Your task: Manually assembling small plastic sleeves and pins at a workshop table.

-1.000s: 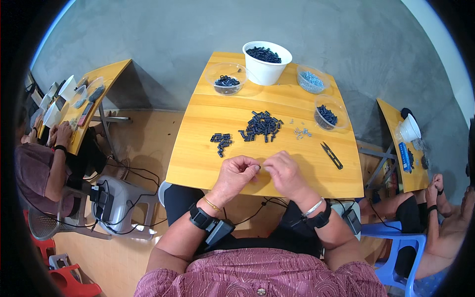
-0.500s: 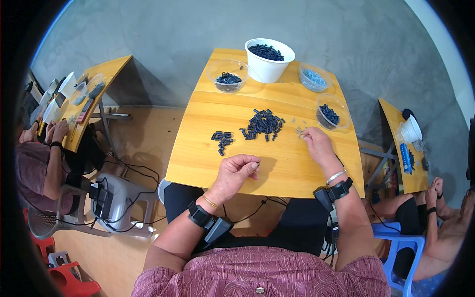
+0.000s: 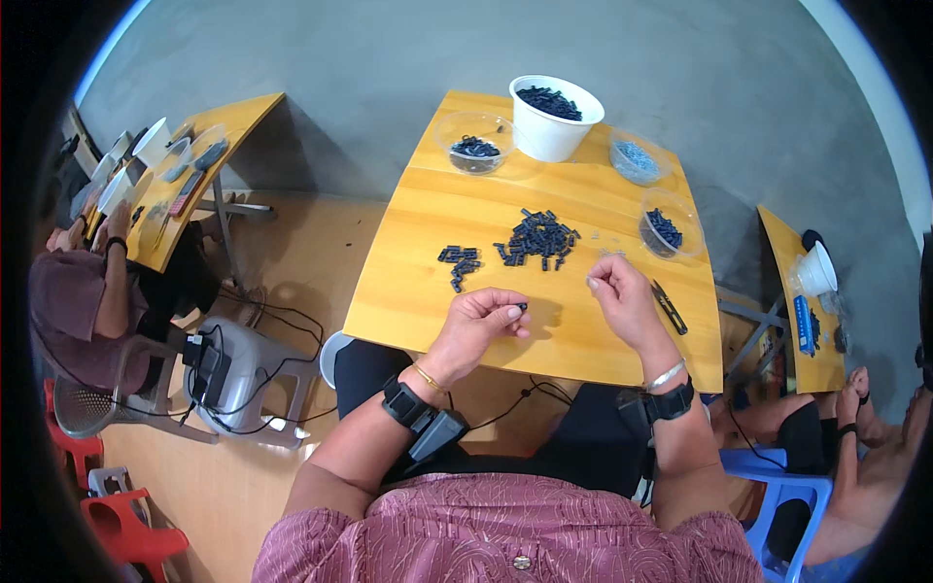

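My left hand point(image 3: 486, 321) is closed above the near part of the table, pinching a small black plastic piece point(image 3: 523, 306) between thumb and fingers. To its right, my right hand point(image 3: 627, 301) has thumb and forefinger pressed together; anything between them is too small to make out. Beyond the hands lies a heap of short black tubular pieces point(image 3: 539, 238). A smaller group of black pieces point(image 3: 459, 264) lies left of it. Some tiny pale pieces point(image 3: 607, 245) are scattered just past my right hand. A slim black pen-like tool point(image 3: 670, 307) rests beside that hand.
A white tub point(image 3: 549, 141) of black pieces stands at the wooden table's point(image 3: 408, 321) far edge. Clear bowls hold black rings point(image 3: 474, 148), pale blue bits point(image 3: 637, 160) and black tubes point(image 3: 666, 228). Other people sit at side tables left and right. Cables cross the floor.
My right hand has drawn back from the tiny pale pieces toward my left hand, uncovering the pen-like tool. My left hand still pinches the black piece. The whole view has shifted slightly.
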Action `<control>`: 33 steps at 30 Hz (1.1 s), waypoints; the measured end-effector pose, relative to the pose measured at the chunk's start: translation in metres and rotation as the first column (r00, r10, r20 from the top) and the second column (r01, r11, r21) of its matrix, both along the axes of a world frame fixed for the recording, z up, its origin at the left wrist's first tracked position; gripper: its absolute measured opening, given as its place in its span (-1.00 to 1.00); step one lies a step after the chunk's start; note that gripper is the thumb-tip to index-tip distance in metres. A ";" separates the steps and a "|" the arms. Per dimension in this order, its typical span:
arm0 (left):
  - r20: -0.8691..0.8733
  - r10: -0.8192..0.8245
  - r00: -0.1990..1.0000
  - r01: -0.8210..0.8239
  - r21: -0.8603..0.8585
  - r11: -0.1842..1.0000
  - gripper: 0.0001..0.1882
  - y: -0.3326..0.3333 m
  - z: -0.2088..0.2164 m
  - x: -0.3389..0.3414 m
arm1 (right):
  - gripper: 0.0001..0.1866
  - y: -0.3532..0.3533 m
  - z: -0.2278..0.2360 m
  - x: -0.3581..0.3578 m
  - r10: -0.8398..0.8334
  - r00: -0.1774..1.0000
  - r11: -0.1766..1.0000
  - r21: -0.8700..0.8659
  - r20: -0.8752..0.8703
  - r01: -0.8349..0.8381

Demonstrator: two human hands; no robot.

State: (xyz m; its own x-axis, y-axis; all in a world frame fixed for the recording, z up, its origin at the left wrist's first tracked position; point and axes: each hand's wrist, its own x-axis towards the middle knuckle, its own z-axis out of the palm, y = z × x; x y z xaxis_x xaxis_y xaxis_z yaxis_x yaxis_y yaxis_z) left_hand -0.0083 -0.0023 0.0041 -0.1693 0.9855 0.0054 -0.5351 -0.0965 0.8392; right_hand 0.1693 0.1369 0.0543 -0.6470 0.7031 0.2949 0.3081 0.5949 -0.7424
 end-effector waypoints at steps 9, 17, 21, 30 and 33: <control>0.303 -0.053 0.951 0.033 0.072 0.997 -0.84 -0.010 0.007 0.007 | -0.93 -0.051 0.019 -0.021 0.186 0.961 0.954 -0.196 -0.205 -0.226; 0.271 -0.053 0.961 0.036 0.066 0.997 -0.83 -0.015 0.007 0.010 | -0.92 -0.062 0.008 -0.027 0.215 0.926 0.908 -0.286 -0.310 -0.307; 0.264 -0.032 0.964 0.018 0.056 0.998 -0.83 -0.017 0.011 0.013 | -0.92 -0.062 0.002 -0.028 0.185 0.919 0.887 -0.345 -0.348 -0.309; 0.250 -0.025 0.968 0.009 0.063 0.998 -0.83 -0.017 0.012 0.017 | -0.93 -0.064 -0.005 -0.027 0.121 0.920 0.886 -0.378 -0.373 -0.270; 0.252 -0.018 0.967 0.007 0.047 0.999 -0.84 -0.017 0.012 0.018 | -0.94 -0.065 -0.006 -0.028 0.111 0.928 0.931 -0.289 -0.356 -0.222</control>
State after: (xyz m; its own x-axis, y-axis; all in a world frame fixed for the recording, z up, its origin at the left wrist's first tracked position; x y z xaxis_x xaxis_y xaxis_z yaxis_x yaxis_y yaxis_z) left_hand 0.0098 -0.0192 0.0166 -0.1586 0.9873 0.0088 -0.7307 -0.1233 0.6715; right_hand 0.1414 0.0724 0.0482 -0.6682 0.6856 0.2890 -0.0680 0.3306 -0.9413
